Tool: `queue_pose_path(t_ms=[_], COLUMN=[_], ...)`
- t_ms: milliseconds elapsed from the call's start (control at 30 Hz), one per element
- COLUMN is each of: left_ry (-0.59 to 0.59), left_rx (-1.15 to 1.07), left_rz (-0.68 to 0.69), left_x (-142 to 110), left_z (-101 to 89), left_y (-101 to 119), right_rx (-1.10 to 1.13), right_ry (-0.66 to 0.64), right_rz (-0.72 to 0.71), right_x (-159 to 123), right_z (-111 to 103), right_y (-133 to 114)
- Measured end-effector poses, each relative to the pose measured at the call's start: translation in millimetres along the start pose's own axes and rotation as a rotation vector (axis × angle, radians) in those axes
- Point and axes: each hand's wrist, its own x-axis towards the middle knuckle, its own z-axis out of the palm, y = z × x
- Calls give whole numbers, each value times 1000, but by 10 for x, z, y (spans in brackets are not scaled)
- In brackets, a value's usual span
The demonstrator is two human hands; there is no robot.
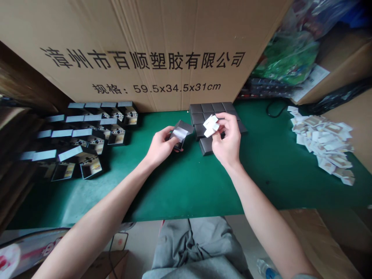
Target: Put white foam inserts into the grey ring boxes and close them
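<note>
My left hand [162, 143] is closed around a small black box [180, 133] with its lid raised; a pale surface shows at the lid. Between the thumb and fingers of my right hand [228, 135] is a small folded white card insert [211, 126], held to the right of that box and apart from it. Just behind and below my right hand lie several closed dark boxes [200, 118] set in tight rows, with a single one [205, 146] at their front. On the left, several black boxes with open lids [91, 164] stand in rows.
A heap of white card inserts [325, 141] lies on the right of the green table [174, 186]. A large cardboard carton [162, 35] stands along the back. Plastic bags [290, 58] are piled at the back right, and stacked cardboard [14, 162] borders the left.
</note>
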Motion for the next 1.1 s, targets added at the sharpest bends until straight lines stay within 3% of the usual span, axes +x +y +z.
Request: queue_pose_path(t_ms=[267,1100], left_ry=[5,-1], left_rx=[-3,-10], left_rz=[6,12], left_x=[0,4], left_z=[-6,0], left_y=[-19,-8], right_rx=[2,-56], right_ry=[-60,-79], right_rz=[14,-2], right_x=[-1,-7], right_z=[34,31], right_y=[-68,-67])
